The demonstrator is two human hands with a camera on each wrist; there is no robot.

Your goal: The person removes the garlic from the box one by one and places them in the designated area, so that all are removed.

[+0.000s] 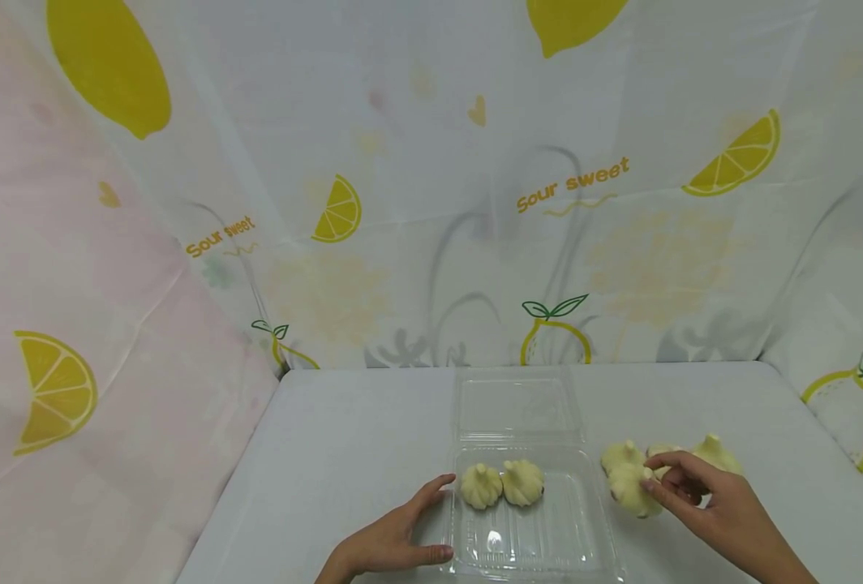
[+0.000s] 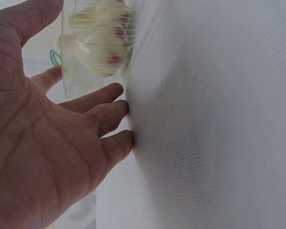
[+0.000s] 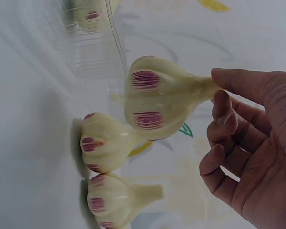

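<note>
The right hand [image 1: 716, 499] holds one cream-white garlic bulb with purple stripes near its base [image 3: 155, 102]. The thumb and the forefinger pinch it at its narrow stem, and the other fingers are bent toward the palm. This bulb is in the air, just above the white table [image 1: 344, 438], at the right of the clear plastic box with ribbed walls [image 1: 570, 527]. Behind it, on the right part of the table, more cream garlic bulbs [image 1: 723, 456] stand close together; the hand hides some of them partly.

The left hand [image 1: 395, 539] is at the left side of the box. Its fingers are spread, with a wide space between thumb and forefinger, and they hold nothing. Thumb and forefinger are at the left wall, but I cannot tell if both touch it.

Inside the box, in its far left part, two cream bulbs [image 1: 481, 487] sit side by side. The transparent lid [image 1: 515, 405] lies open on the far side. Behind the table hangs a pale cloth with yellow lemon prints [image 1: 402, 122].
</note>
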